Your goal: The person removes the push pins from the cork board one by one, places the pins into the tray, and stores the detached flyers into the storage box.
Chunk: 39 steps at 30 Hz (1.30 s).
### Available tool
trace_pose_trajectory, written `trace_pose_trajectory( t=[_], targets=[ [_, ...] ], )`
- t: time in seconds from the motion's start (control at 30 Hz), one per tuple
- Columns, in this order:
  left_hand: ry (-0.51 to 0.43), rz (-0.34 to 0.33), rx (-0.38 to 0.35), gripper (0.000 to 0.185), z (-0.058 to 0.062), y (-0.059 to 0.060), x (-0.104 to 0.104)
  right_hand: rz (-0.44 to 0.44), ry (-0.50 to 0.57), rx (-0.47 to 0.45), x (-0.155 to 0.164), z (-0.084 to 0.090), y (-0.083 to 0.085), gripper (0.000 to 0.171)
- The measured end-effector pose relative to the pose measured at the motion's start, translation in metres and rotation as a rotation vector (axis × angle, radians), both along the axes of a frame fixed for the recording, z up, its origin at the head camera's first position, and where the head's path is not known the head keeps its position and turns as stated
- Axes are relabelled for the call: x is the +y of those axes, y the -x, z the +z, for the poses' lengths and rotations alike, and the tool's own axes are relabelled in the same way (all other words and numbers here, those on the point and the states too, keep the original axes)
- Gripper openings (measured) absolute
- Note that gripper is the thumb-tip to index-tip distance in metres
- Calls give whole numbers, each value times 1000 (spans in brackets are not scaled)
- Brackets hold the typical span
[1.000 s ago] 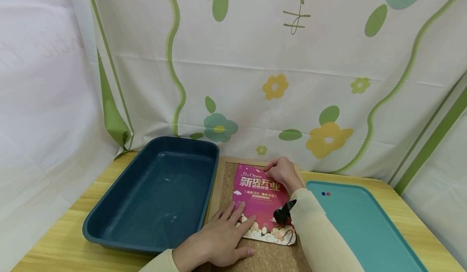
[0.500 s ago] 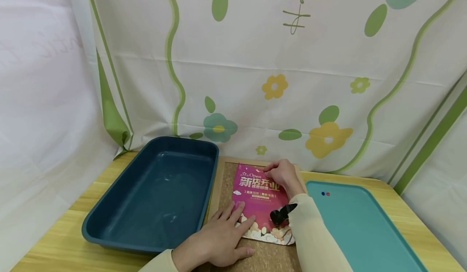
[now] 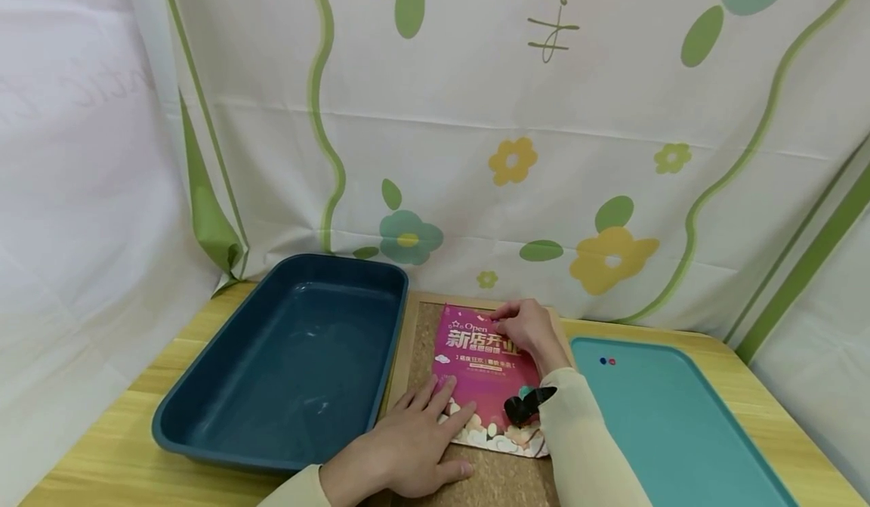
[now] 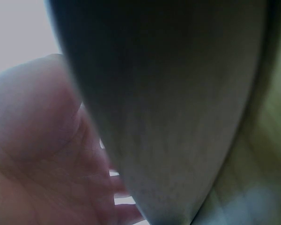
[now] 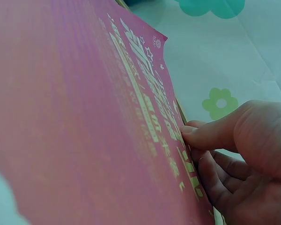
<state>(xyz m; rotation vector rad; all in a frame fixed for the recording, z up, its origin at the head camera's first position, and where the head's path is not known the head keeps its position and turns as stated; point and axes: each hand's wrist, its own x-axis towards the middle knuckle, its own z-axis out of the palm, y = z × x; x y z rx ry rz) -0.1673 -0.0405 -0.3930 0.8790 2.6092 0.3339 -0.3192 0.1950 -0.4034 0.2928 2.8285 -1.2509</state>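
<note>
On corkboard [image 3: 418, 341], flyer [image 3: 484, 375] lengthwise front-to-back

Wooden table [image 3: 122, 446], dark blue tub [image 3: 285, 363], cork board [image 3: 496, 480], teal tray [image 3: 673, 424]

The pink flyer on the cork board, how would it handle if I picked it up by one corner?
The pink flyer looks thin and lies flat, so it would probably droop. Likely very light. Its glossy face may slide on the cork board.

A pink paper [image 3: 485, 367] with white writing and pale clouds along its near edge lies flat on a brown cork board [image 3: 424, 341].
</note>
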Motion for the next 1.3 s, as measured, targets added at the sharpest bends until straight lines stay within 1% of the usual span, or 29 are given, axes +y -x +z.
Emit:
trace_pose_trajectory(
  t=[0.37, 0.83, 1.13, 1.3],
  targets=[
    [-7, -5, 5, 73, -3, 1, 1, -10, 16, 7, 4, -4, -1, 14],
    [-13, 4, 4, 73, -1, -1, 0, -7, -24, 40, -1, -4, 0, 12],
    [-10, 11, 11, 74, 0, -1, 0, -9, -20, 46, -1, -4, 0, 11],
    [-5, 4, 12, 74, -1, 0, 0, -14, -20, 50, 0, -5, 0, 11]
  ],
)
